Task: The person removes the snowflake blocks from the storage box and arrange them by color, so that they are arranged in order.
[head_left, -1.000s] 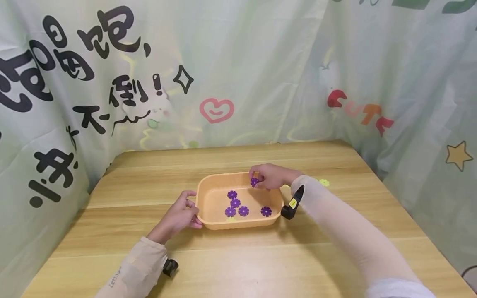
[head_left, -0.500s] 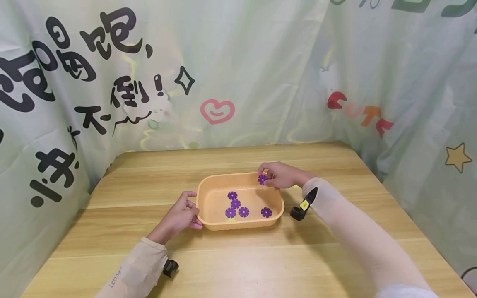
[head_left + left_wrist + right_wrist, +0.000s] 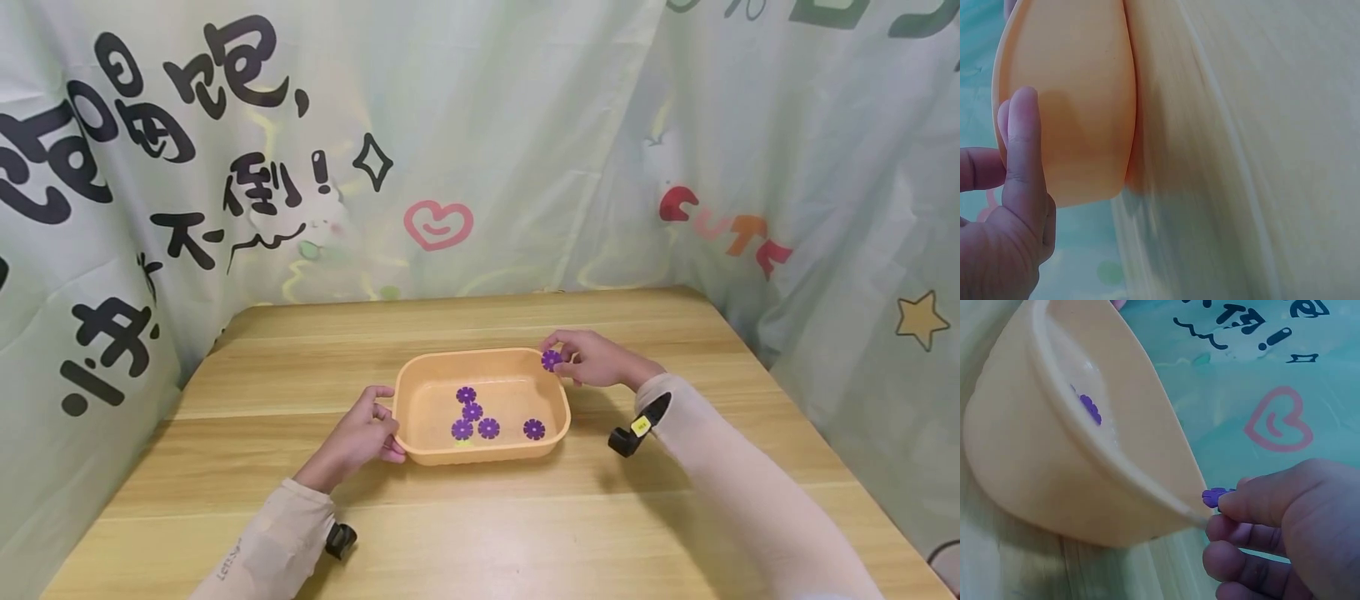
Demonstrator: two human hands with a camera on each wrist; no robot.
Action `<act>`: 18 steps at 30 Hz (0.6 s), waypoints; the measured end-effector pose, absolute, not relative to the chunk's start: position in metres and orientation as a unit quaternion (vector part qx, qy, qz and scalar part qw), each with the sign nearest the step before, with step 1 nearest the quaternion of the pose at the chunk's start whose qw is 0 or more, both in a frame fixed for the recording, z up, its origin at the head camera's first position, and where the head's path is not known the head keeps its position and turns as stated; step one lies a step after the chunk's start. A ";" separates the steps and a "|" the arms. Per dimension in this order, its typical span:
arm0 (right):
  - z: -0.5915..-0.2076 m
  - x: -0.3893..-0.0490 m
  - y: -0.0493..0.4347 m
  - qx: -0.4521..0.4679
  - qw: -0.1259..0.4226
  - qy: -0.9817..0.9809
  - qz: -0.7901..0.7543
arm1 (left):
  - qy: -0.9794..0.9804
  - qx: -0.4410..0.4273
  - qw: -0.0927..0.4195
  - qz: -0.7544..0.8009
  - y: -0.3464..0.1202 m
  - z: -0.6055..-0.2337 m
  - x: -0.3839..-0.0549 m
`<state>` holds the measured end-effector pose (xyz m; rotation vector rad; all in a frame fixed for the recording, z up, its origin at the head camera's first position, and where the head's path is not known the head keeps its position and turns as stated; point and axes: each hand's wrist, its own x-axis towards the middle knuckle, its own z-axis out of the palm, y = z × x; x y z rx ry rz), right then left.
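An orange plastic basin [image 3: 517, 452] sits on the wooden table. My left hand [image 3: 366, 433] holds its left end, and in the left wrist view the fingers [image 3: 1024, 144] lie along its outer wall. Thumb and fingers of my right hand [image 3: 600, 358] pinch a purple snowflake disc [image 3: 551, 360] at the basin's back right corner. From the right wrist, that disc overlaps the end of the rim. Inside the basin lie several more purple snowflake discs [image 3: 488, 428], one apart at the right [image 3: 534, 429]. A yellow-green piece [image 3: 463, 442] peeks from beneath one of them.
The wooden table [image 3: 480, 525] spreads out around the basin on all sides. Behind it and at both sides hangs a pale green printed curtain [image 3: 510, 125]. Black camera mounts [image 3: 630, 437] are strapped to both wrists.
My right hand has moved to the right with the purple snowflake disc, from over the basin to its back right corner. A yellow-green piece on the table has gone behind the right arm.
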<state>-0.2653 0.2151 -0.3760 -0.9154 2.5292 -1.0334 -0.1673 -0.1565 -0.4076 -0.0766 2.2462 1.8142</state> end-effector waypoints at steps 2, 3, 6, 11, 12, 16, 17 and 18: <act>-0.378 -0.265 0.220 -0.311 0.125 0.869 -0.363 | 0.771 -0.029 0.124 0.623 -0.157 -0.408 -0.167; -0.379 -0.264 0.222 -0.309 0.123 0.869 -0.367 | 0.772 -0.029 0.124 0.623 -0.158 -0.408 -0.167; -0.382 -0.262 0.228 -0.303 0.116 0.867 -0.378 | 0.773 -0.026 0.123 0.622 -0.159 -0.408 -0.167; -0.388 -0.260 0.237 -0.295 0.108 0.860 -0.401 | 0.772 -0.024 0.126 0.623 -0.161 -0.409 -0.168; -0.389 -0.260 0.239 -0.294 0.106 0.860 -0.402 | 0.772 -0.024 0.127 0.623 -0.161 -0.409 -0.168; -0.396 -0.259 0.245 -0.286 0.105 0.864 -0.400 | 0.770 -0.023 0.128 0.624 -0.162 -0.408 -0.168; -0.397 -0.259 0.246 -0.284 0.104 0.867 -0.396 | 0.770 -0.023 0.128 0.624 -0.162 -0.409 -0.168; -0.398 -0.258 0.247 -0.280 0.105 0.869 -0.394 | 0.770 -0.023 0.128 0.625 -0.162 -0.409 -0.168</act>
